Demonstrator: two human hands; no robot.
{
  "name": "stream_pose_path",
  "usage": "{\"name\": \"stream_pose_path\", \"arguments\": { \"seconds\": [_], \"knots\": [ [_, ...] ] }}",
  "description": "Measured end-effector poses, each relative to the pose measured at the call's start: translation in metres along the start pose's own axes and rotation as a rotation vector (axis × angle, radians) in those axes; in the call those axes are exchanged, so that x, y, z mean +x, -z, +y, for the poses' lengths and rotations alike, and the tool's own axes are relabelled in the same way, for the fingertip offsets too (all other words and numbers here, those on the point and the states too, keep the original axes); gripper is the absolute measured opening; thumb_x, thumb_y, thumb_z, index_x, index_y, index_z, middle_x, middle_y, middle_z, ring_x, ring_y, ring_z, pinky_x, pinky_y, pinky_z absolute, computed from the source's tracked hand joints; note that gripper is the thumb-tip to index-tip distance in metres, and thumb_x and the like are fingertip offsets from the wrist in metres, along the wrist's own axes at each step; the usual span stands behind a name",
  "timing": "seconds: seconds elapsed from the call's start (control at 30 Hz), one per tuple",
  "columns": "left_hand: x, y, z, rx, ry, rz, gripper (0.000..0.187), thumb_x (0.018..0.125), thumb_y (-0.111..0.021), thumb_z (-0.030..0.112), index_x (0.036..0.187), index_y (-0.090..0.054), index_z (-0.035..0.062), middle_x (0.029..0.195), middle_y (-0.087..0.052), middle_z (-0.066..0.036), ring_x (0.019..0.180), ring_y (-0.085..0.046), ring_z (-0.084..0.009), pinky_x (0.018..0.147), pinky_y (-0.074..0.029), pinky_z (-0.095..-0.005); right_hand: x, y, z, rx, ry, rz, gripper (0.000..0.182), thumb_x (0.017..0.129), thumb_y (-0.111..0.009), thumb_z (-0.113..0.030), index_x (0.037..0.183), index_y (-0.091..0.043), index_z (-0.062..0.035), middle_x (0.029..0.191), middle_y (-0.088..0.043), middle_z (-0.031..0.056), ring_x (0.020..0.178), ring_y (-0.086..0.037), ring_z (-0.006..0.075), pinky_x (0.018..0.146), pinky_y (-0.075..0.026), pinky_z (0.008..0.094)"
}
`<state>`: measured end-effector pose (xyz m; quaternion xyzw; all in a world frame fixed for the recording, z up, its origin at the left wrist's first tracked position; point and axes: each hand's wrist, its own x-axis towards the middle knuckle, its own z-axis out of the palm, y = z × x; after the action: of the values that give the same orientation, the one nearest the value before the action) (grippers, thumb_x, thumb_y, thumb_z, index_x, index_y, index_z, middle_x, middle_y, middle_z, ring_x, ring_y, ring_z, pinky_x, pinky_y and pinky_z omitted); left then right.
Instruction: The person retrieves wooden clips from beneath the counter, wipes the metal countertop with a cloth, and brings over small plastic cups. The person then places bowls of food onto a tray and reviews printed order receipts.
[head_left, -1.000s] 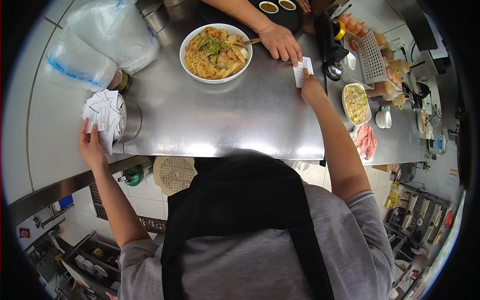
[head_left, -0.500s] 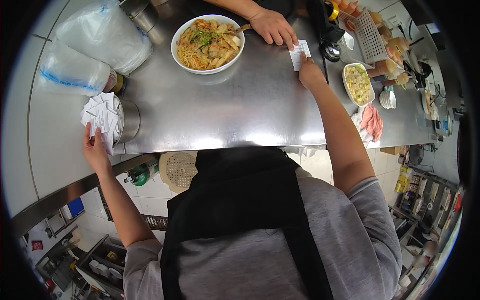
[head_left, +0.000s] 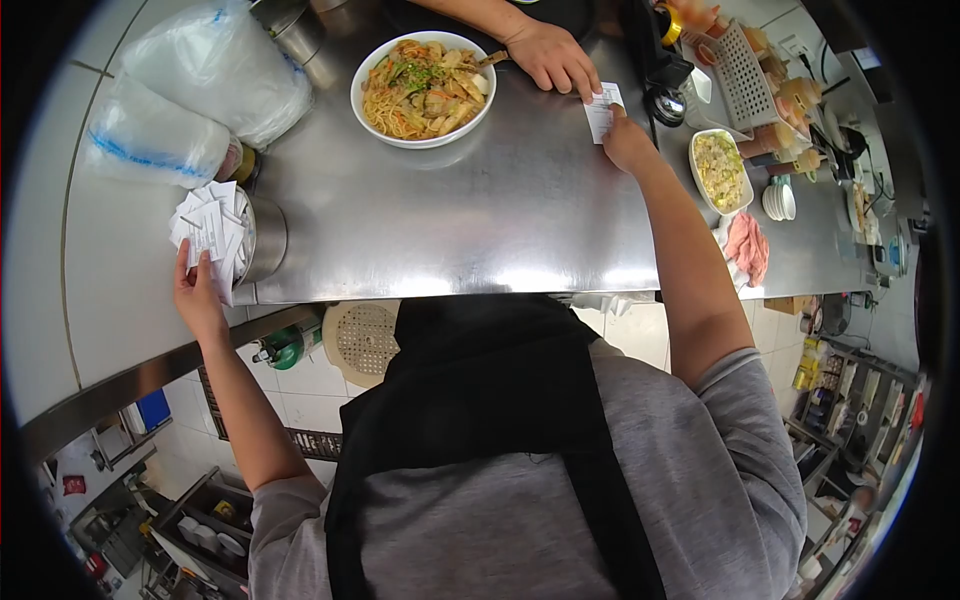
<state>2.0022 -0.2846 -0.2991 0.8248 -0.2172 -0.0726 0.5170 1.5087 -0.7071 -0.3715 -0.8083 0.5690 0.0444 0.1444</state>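
My left hand (head_left: 202, 298) pinches a printed paper slip (head_left: 206, 232) at its lower edge. That slip lies against a pile of similar slips (head_left: 224, 196) heaped over a round metal container (head_left: 268, 236). At the far side of the counter, my right hand (head_left: 627, 143) has its fingers on the right edge of another paper slip (head_left: 600, 118). A co-worker's hand (head_left: 553, 56) touches that same slip from the upper left. A white bowl (head_left: 425, 143) of noodles with vegetables stands left of the co-worker's hand. My right thumb is mostly hidden.
Plastic-wrapped bundles (head_left: 215, 75) lie at the upper left. Right of my right hand are a white dish of food (head_left: 720, 172), a pink cloth (head_left: 746, 248), small stacked dishes (head_left: 778, 202) and a white basket (head_left: 752, 90). The steel counter's front edge (head_left: 450, 297) runs before my body.
The view has shifted slightly. My right fingers have drawn back from the slip's face to its right edge. My left hand stays at the pile.
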Motion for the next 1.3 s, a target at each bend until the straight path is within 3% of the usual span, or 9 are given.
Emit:
{"name": "stream_pose_path", "arguments": {
  "seconds": [0.23,0.4,0.57,0.6,0.67,0.8,0.93,1.13,1.3],
  "knots": [
    [0.003,0.002,-0.007,-0.041,-0.010,-0.021,0.044,0.091,-0.065,0.008,0.135,-0.056,0.0075,0.073,-0.051,0.007,0.065,-0.041,-0.0009,0.058,-0.033,-0.0178,0.006,0.009,-0.004,-0.037,0.019,-0.086,0.069,0.087,-0.050,-0.017,0.149,-0.021,-0.0022,0.117,-0.061,0.0300,0.106,-0.062,0.0422,0.095,-0.047,0.0459],
    [0.002,0.001,-0.006,-0.064,0.001,-0.001,0.046,0.091,-0.065,0.008,0.135,-0.056,0.0086,0.072,-0.050,0.007,0.062,-0.040,-0.0008,0.056,-0.034,-0.0181,0.007,-0.016,0.015,0.027,0.087,0.096,0.064,0.086,-0.051,-0.017,0.144,-0.028,-0.0007,0.107,-0.063,0.0328,0.102,-0.062,0.0439,0.092,-0.048,0.0470],
    [0.003,0.005,-0.007,-0.012,-0.011,-0.033,0.047,0.090,-0.065,0.010,0.136,-0.055,0.0106,0.071,-0.050,0.006,0.061,-0.041,-0.0027,0.053,-0.034,-0.0201,0.019,-0.021,0.035,0.120,0.169,0.111,0.069,0.085,-0.054,-0.017,0.145,-0.023,-0.0017,0.100,-0.063,0.0335,0.092,-0.063,0.0465,0.084,-0.051,0.0506],
    [0.004,0.006,-0.009,0.035,-0.024,-0.018,0.048,0.090,-0.065,0.011,0.136,-0.055,0.0121,0.072,-0.051,0.006,0.061,-0.041,-0.0029,0.052,-0.035,-0.0208,0.026,-0.022,0.037,0.126,0.112,0.052,0.070,0.086,-0.056,-0.018,0.146,-0.023,-0.0027,0.103,-0.064,0.0300,0.095,-0.064,0.0444,0.084,-0.051,0.0495],
    [-0.004,0.003,0.004,0.025,0.022,0.029,0.048,0.089,-0.066,0.011,0.135,-0.056,0.0123,0.075,-0.052,0.005,0.061,-0.043,-0.0038,0.051,-0.037,-0.0213,0.041,-0.030,0.053,0.054,0.197,0.033,0.072,0.087,-0.056,-0.020,0.148,-0.022,-0.0041,0.107,-0.064,0.0297,0.097,-0.063,0.0450,0.085,-0.050,0.0497],
    [-0.004,0.002,0.004,-0.192,-0.013,0.007,0.050,0.087,-0.064,0.000,0.135,-0.055,0.0076,0.082,-0.053,0.004,0.072,-0.049,-0.0038,0.065,-0.045,-0.0191,0.024,-0.016,0.028,0.014,0.139,-0.017,0.070,0.086,-0.054,-0.018,0.147,-0.022,-0.0039,0.116,-0.059,0.0338,0.105,-0.059,0.0474,0.090,-0.048,0.0498],
    [-0.003,0.001,0.000,-0.258,-0.019,0.001,0.049,0.087,-0.062,-0.003,0.135,-0.055,0.0071,0.089,-0.056,0.000,0.076,-0.053,-0.0046,0.074,-0.048,-0.0198,0.020,-0.024,0.035,0.097,0.175,0.123,0.066,0.086,-0.051,-0.012,0.144,-0.022,-0.0035,0.113,-0.059,0.0342,0.103,-0.059,0.0488,0.089,-0.047,0.0516],
    [-0.003,0.002,-0.002,-0.242,-0.062,0.002,0.049,0.089,-0.059,-0.005,0.136,-0.053,0.0081,0.097,-0.058,-0.004,0.082,-0.056,-0.0065,0.078,-0.049,-0.0208,0.015,-0.021,0.032,0.031,0.218,0.111,0.056,0.086,-0.049,-0.008,0.138,-0.029,-0.0074,0.106,-0.062,0.0335,0.098,-0.060,0.0488,0.086,-0.046,0.0541],
    [-0.008,0.002,0.008,-0.297,-0.016,-0.005,0.053,0.089,-0.059,-0.005,0.139,-0.049,0.0111,0.094,-0.060,-0.005,0.085,-0.059,-0.0080,0.079,-0.050,-0.0220,0.012,-0.022,0.033,0.024,0.236,0.122,0.054,0.086,-0.048,-0.006,0.137,-0.031,-0.0068,0.104,-0.062,0.0329,0.097,-0.060,0.0482,0.085,-0.047,0.0533]
  ]
}}
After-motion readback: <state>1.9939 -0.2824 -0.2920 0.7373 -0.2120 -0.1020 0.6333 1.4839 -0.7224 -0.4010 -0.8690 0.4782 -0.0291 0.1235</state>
